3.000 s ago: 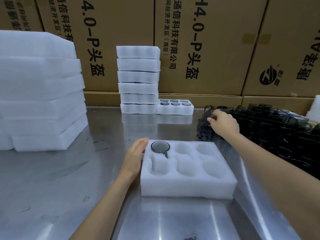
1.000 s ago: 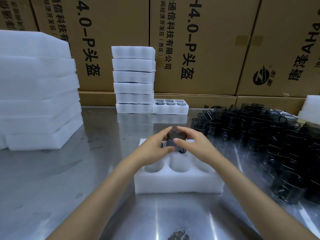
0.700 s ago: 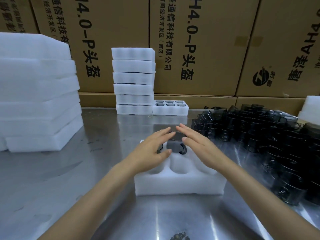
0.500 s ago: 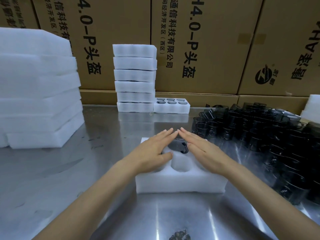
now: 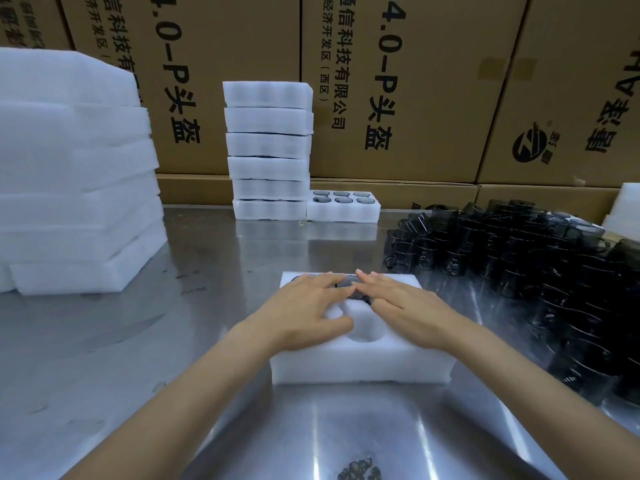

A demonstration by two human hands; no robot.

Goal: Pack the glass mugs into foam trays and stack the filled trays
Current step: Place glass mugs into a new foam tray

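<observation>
Your left hand (image 5: 304, 308) and right hand (image 5: 403, 306) press flat, fingers straight, on the glass mug (image 5: 350, 289) seated in the foam tray (image 5: 360, 365)'s far-middle pocket; loose mugs (image 5: 519, 258) lie nearer your right.

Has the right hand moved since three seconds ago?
Yes. The right hand has come left from the pile of dark mugs and now lies flat on the foam tray.

Both forearms are bare with no sleeves in view, and the left hand (image 5: 304, 313) and right hand (image 5: 407, 311) wear no gloves, rings or watch.
</observation>
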